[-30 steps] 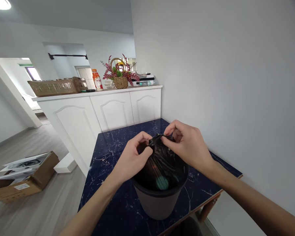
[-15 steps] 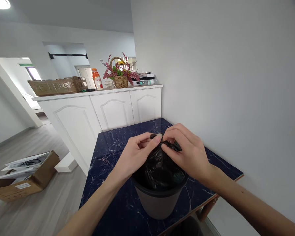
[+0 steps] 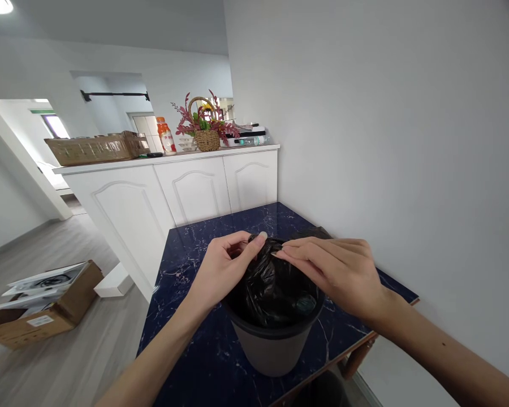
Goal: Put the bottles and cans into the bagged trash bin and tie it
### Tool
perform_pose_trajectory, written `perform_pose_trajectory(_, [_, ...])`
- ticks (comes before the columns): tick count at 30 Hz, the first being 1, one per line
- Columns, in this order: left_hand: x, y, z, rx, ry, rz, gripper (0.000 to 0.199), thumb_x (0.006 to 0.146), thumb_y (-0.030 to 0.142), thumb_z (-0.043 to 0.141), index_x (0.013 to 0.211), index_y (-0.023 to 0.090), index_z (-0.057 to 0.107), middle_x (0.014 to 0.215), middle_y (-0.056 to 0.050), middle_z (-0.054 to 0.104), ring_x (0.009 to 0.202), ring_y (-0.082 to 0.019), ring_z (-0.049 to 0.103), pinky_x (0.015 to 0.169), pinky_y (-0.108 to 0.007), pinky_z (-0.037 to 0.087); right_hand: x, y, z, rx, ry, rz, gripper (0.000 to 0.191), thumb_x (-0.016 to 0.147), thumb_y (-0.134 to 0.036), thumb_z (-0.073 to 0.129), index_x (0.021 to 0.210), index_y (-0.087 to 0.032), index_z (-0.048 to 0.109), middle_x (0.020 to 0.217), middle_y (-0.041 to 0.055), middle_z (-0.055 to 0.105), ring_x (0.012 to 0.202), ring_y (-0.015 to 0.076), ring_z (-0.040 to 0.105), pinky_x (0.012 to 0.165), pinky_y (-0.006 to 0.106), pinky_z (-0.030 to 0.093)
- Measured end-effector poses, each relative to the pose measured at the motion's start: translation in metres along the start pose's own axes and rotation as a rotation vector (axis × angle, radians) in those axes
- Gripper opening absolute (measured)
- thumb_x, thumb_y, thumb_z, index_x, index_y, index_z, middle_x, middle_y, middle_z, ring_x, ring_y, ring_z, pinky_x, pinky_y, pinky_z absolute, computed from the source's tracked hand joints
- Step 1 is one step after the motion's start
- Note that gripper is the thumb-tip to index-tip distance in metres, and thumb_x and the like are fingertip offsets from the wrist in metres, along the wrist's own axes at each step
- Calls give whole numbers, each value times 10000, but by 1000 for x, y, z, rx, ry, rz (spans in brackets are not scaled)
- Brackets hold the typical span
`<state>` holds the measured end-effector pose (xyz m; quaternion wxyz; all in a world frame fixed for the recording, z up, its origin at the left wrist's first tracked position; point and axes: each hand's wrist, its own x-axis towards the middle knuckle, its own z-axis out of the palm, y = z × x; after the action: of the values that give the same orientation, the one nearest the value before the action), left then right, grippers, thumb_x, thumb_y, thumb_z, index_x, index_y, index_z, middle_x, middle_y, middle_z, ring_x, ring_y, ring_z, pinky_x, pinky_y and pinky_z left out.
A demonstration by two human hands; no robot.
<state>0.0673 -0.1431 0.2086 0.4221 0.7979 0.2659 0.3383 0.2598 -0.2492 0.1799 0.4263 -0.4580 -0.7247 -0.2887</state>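
A grey trash can [image 3: 271,350] with a dark rim stands upright on a dark blue marbled table [image 3: 182,294]. Inside it sits a black plastic garbage bag [image 3: 275,288], its gathered top pulled up above the rim. My left hand [image 3: 229,271] pinches the bag's gathered plastic between thumb and fingers at the far left of the can. On the other side my right hand [image 3: 339,271] has its fingers pressed together on the bag, with some of the black plastic showing behind the knuckles. The fingertips partly hide the plastic they grip.
A white cabinet [image 3: 199,186] stands behind the table, bearing a flower basket [image 3: 207,140], an orange-capped bottle [image 3: 166,135] and a cardboard tray [image 3: 93,148]. A wall [image 3: 385,141] borders the right. An open carton [image 3: 68,311] and white box [image 3: 113,281] lie on the floor.
My hands have moved apart, the left a little leftward and the right to the right. The right fingers have straightened, and black plastic now shows behind that hand.
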Motion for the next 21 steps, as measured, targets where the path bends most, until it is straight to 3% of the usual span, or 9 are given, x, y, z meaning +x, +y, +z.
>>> perform_pose_trajectory(6, [2, -18, -11, 200, 80, 39, 464, 1019, 571, 614, 733, 206, 624, 748, -5, 589, 700, -154, 471, 652, -298, 351, -15, -4, -5, 18, 4, 4, 129, 1021, -193, 692, 912, -260, 708, 874, 8, 835, 727, 212, 796, 600, 344, 589])
perform_pose_trajectory(9, [1, -28, -21, 303, 132, 34, 447, 1017, 572, 618, 758, 210, 653, 779, -19, 620, 701, -159, 471, 646, -305, 348, -27, -4, -9, 66, -51, 107, 133, 1028, -211, 689, 904, -257, 701, 855, 8, 826, 710, 209, 786, 595, 345, 575])
perform_pose_trajectory(12, [-1, -27, -26, 147, 63, -24, 406, 1016, 586, 624, 841, 222, 666, 672, 11, 545, 609, -136, 437, 591, -284, 349, -29, -3, -13, 195, -76, 280, 113, 1031, -265, 695, 921, -253, 714, 901, 20, 825, 754, 206, 783, 605, 332, 571])
perform_pose_trajectory(15, [-1, -16, -23, -139, -92, -96, 381, 1045, 599, 572, 972, 237, 667, 507, 76, 402, 442, -98, 300, 470, -256, 258, -18, -1, -12, 495, -86, 529, 213, 998, -377, 738, 841, -239, 703, 1107, 73, 823, 902, 235, 798, 617, 316, 595])
perform_pose_trajectory(17, [-1, -8, -18, -267, -173, -155, 401, 1045, 624, 552, 1014, 239, 660, 453, 100, 369, 364, -75, 200, 397, -251, 163, -9, 1, -8, 805, -135, 699, 312, 990, -459, 736, 811, -227, 629, 1171, 102, 812, 839, 228, 802, 556, 300, 589])
perform_pose_trajectory(19, [0, -3, -15, -348, -205, -205, 420, 1031, 643, 560, 1006, 234, 652, 431, 114, 338, 335, -62, 145, 360, -243, 114, -2, 3, -2, 1086, -192, 805, 366, 1001, -508, 710, 833, -234, 535, 1057, 93, 824, 705, 195, 779, 497, 276, 563])
perform_pose_trajectory(21, [1, -3, -14, -388, -200, -214, 423, 1032, 640, 560, 982, 229, 645, 419, 127, 274, 338, -59, 121, 356, -237, 111, 1, 6, 2, 1216, -235, 840, 386, 1013, -521, 693, 846, -244, 481, 875, 39, 803, 647, 175, 752, 520, 273, 568])
